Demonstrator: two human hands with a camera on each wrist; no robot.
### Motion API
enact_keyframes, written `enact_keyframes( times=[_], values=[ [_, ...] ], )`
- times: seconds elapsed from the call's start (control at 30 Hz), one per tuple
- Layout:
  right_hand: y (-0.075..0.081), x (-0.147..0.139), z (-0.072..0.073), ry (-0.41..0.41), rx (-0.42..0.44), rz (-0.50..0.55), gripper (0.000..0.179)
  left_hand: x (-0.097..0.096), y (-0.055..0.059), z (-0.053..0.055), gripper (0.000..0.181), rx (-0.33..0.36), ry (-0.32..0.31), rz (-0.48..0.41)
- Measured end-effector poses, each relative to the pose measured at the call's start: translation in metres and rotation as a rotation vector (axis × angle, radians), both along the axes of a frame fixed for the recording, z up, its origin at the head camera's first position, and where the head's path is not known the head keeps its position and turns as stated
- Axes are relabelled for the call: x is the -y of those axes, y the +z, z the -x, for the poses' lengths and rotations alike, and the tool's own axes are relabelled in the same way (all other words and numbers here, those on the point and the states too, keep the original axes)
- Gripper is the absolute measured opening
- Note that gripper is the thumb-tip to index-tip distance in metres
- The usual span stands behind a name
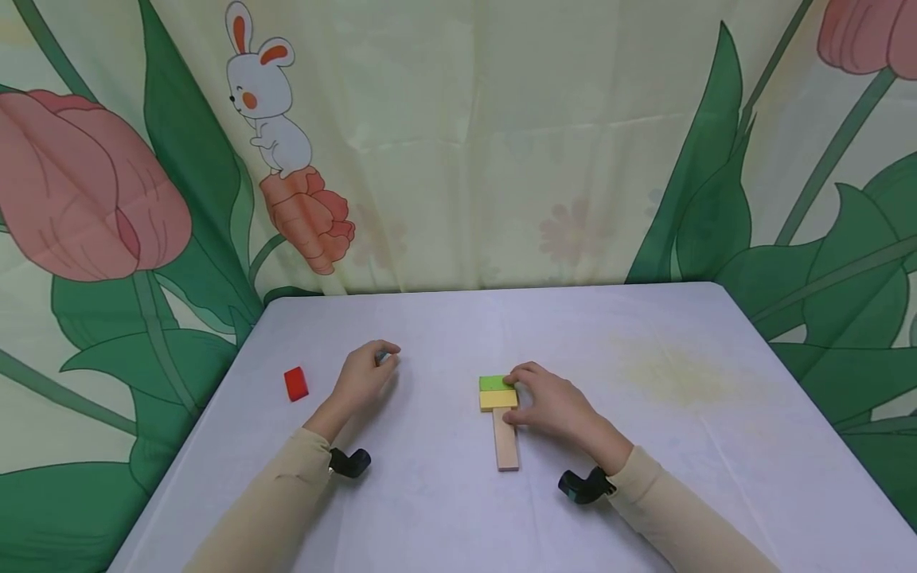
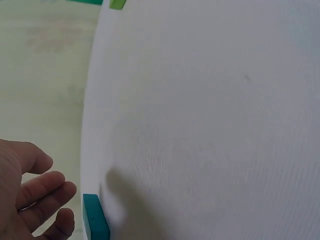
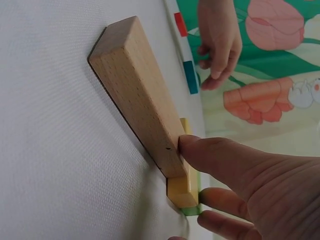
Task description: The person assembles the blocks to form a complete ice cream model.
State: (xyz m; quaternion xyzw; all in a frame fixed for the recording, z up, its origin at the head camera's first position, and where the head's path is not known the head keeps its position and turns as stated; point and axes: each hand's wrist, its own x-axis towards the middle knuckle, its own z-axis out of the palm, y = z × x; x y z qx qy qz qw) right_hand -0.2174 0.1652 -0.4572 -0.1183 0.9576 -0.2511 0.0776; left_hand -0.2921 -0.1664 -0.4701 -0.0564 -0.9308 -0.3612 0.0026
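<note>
My right hand (image 1: 555,406) is at a T-shaped row of blocks. Its thumb touches the plain wooden block (image 1: 505,446) near the far end, and its fingertips rest at the right end of the green block (image 1: 493,383). Between these lies a yellow block (image 1: 496,400), set crosswise against the wooden block's far end. My left hand (image 1: 361,378) hovers farther left, fingers loosely bent, nothing between them. Close by it stands a teal block (image 2: 97,220), mostly hidden behind the fingers in the head view but apart from them in the right wrist view (image 3: 190,77).
A red block (image 1: 296,383) lies at the left side of the table, left of my left hand. A white cloth (image 1: 430,509) covers the table. Behind its far edge hangs a curtain (image 1: 458,159) printed with tulips and a rabbit.
</note>
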Motion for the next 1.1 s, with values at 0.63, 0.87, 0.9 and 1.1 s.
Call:
enact_keyframes(
  times=[0.63, 0.87, 0.9, 1.1],
  values=[
    [-0.002, -0.002, 0.003, 0.012, -0.006, 0.007, 0.056, 0.033, 0.007, 0.006, 0.039, 0.008, 0.102, 0.172],
    [-0.004, -0.003, 0.002, 0.011, -0.005, 0.005, 0.056, 0.033, 0.008, 0.006, 0.036, -0.009, 0.129, 0.256],
    [-0.004, -0.004, 0.002, 0.012, -0.005, 0.007, 0.056, 0.034, 0.008, 0.005, 0.036, -0.006, 0.132, 0.261],
    [-0.006, -0.005, 0.003, 0.01, -0.004, 0.008, 0.056, 0.035, 0.005, 0.004, 0.036, -0.002, 0.152, 0.262]
  ],
)
